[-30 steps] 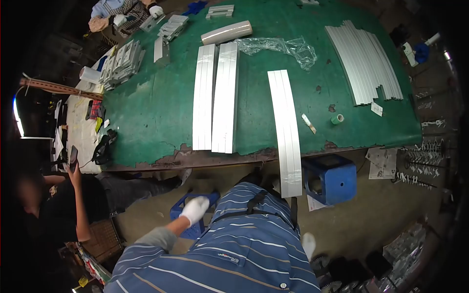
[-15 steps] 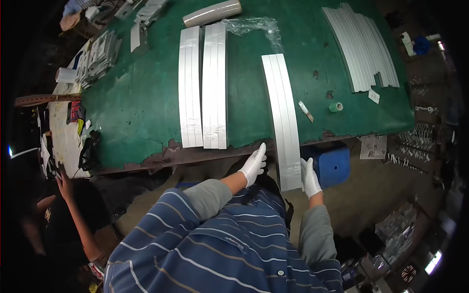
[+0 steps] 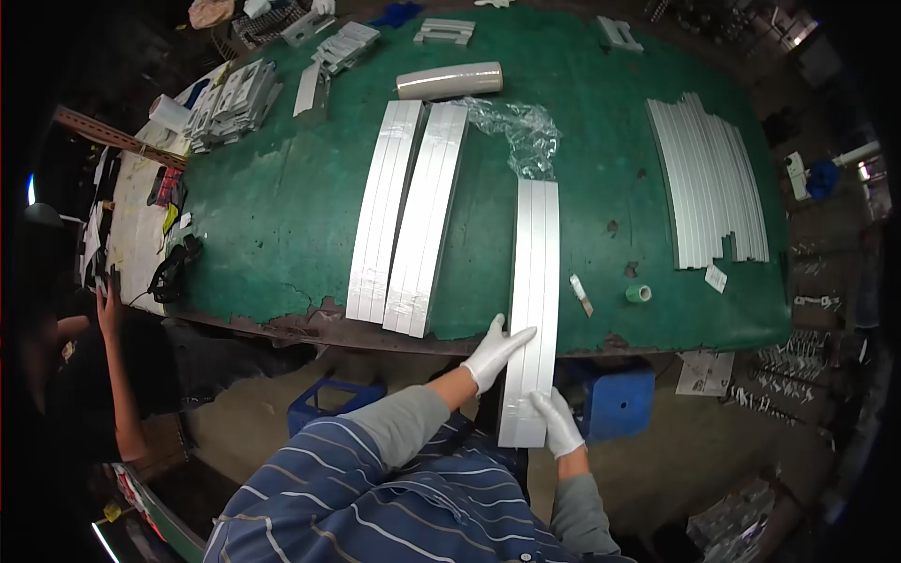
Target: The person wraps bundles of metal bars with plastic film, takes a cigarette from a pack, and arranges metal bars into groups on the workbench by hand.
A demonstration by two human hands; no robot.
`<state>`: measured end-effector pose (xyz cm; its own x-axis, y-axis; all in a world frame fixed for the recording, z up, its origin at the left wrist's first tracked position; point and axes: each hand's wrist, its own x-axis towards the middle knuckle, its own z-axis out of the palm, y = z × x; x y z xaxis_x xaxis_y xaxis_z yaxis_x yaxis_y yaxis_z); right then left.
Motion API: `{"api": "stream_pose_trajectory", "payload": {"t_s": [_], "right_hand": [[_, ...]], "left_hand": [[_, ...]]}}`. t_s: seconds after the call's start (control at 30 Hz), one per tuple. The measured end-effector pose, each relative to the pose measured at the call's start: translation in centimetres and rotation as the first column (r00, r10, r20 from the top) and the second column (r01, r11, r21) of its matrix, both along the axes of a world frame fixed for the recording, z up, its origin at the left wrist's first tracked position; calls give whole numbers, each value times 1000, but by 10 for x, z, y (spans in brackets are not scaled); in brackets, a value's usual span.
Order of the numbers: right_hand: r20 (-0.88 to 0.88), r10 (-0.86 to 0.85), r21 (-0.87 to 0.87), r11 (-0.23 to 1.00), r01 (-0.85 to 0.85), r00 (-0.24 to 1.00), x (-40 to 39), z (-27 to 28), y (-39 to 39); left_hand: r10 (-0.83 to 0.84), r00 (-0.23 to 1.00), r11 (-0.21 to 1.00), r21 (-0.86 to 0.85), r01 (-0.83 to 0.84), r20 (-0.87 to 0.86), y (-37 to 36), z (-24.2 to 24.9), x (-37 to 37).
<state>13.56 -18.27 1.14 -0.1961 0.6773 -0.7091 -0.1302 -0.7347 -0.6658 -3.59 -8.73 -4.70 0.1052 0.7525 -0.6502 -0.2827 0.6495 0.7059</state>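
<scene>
Both of my hands wear white gloves. My left hand (image 3: pixel 493 352) rests flat on the left side of a long bundle of silver metal strips (image 3: pixel 533 281) that overhangs the near edge of the green table (image 3: pixel 272 225). My right hand (image 3: pixel 556 422) grips the bundle's overhanging near end from below and from the right. Crumpled clear plastic wrap (image 3: pixel 521 131) lies at the bundle's far end.
Two wrapped strip bundles (image 3: pixel 408 216) lie left of centre, and a fan of loose strips (image 3: pixel 709 178) at the right. A film roll (image 3: pixel 449 81), a small tape roll (image 3: pixel 638 294) and metal parts sit on the table. Blue stools stand below; a person sits at the left.
My hands have closed in on the bundle: the left now lies on top, the right holds its near end. The bundle sits straighter, and the view has tilted toward the table.
</scene>
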Motion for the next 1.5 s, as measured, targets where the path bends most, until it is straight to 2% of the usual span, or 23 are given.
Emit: {"api": "stream_pose_trajectory", "payload": {"t_s": [0.07,0.2,0.37,0.43,0.57,0.7,0.73,0.87,0.9,1.03,1.23,1.37,1.43,1.47,1.5], "right_hand": [[29,67,27,997,-68,997,3,6,8],[-1,84,-37,996,-84,996,8,5,8],[-35,81,161,984,-74,996,16,14,34],[-10,117,291,951,-109,993,16,29,68],[-62,137,316,942,-111,989,19,64,119],[-71,215,505,850,-151,974,13,101,161],[-66,214,523,839,-148,975,13,107,168],[103,313,739,611,-283,944,3,119,188],[114,309,749,598,-286,944,2,124,192],[442,321,673,499,-546,838,-9,131,197],[294,295,655,631,-416,909,-15,62,187],[571,296,628,443,-639,766,-10,54,182],[480,387,578,535,-616,787,-29,155,183],[479,409,565,533,-630,776,-30,182,178],[321,271,793,447,-414,907,-33,203,178]], "left_hand": [[107,993,990,88,-112,57,30,10,-6],[0,952,1000,14,-4,305,60,28,-20],[133,932,991,-47,-124,337,35,42,1],[111,937,991,32,-129,332,41,59,-3],[33,927,963,236,-129,372,43,102,12],[101,992,844,522,-123,71,60,145,10],[97,993,833,539,-121,73,66,160,8],[-8,1000,747,665,-1,11,89,225,-15],[-10,1000,735,678,-4,17,94,233,-19],[-23,965,573,787,228,-263,99,247,-40],[-28,959,570,784,246,-281,99,227,-48],[-53,958,567,781,262,-283,93,245,-64],[-74,950,547,784,294,-305,100,253,-70],[-105,946,542,780,313,-306,93,253,-67],[-126,941,524,784,333,-315,92,255,-66]]}}
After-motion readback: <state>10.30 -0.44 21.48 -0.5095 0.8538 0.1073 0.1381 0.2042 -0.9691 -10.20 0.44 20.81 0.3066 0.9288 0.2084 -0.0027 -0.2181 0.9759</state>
